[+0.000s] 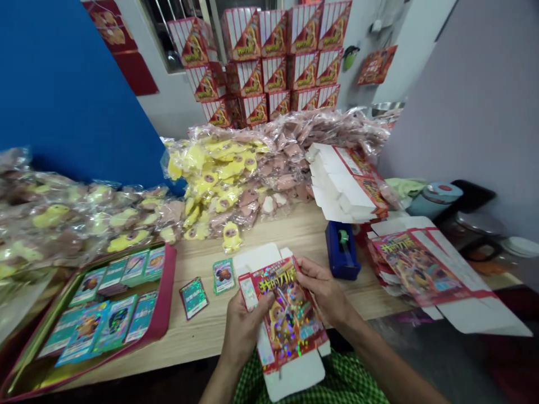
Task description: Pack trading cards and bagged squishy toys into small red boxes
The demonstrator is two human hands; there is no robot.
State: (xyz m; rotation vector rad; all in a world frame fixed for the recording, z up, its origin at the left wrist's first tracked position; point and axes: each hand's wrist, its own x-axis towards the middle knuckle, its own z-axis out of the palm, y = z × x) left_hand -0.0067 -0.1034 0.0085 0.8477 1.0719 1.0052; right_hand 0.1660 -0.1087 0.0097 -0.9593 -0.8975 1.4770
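A red printed carton [290,320] with a glittery front and white end flaps spread at top and bottom is held between my two hands. My left hand [248,320] grips its left edge, thumb across the front. At the upper right edge, my right hand [322,286] pinches the carton by its side. Just left of the carton's top lies a small stack of cards [223,276], and beside it a second card stack [194,297]. A blue tape dispenser [343,252] stands to the right of my right hand.
At left sits a pink-rimmed tin [168,280] of card stacks. Bagged yellow plush toys [223,174] and pink ones [290,157] heap along the back. Flat cartons [421,264] lie at right, an opened white carton [337,188] behind. Boxed sets [273,36] are stacked against the wall.
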